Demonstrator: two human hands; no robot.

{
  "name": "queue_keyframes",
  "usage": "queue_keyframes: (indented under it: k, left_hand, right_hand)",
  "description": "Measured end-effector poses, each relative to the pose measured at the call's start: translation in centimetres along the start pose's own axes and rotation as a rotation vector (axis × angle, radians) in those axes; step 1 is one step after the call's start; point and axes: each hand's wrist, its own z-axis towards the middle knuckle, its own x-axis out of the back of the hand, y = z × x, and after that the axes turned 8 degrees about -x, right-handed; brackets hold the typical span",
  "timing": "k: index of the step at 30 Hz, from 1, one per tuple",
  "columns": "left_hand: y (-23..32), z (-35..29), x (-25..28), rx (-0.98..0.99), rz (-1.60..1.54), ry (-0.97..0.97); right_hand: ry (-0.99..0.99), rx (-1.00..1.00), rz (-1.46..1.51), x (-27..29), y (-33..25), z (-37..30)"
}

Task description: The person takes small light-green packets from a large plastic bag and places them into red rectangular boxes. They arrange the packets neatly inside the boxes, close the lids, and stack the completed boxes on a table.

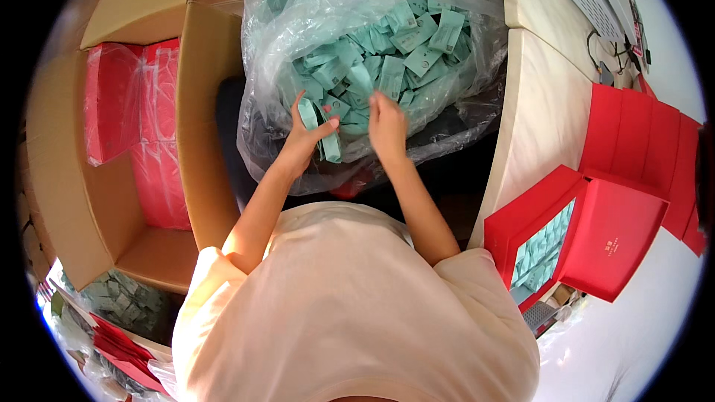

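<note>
My left hand (304, 140) is closed round a few small pale-green packets (330, 145), held on edge between thumb and fingers. To its right, my right hand (389, 128) has its fingers pinched together at the lower end of another pale-green packet (360, 79), which is slightly blurred. Both hands are over the near side of a large clear plastic bag (264, 52). A heap of loose green packets (421, 59) fills the bag, lying at all angles.
At left, an open cardboard box (205, 104) contains red boxes (160, 179) in clear wrap. On the right-hand table (536, 97), an open red gift box (625, 238) holds rows of green packets, beside several stacked red boxes (640, 138). More packets (123, 301) lie at lower left.
</note>
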Motion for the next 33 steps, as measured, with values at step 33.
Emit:
queue_keyframes:
  k: [33]
  left_hand:
    - [3.2,-2.0,-3.4,-0.247,-0.063,-0.190]
  right_hand:
    - [-0.217,-0.252,1.058,5.0,-4.3,-5.4]
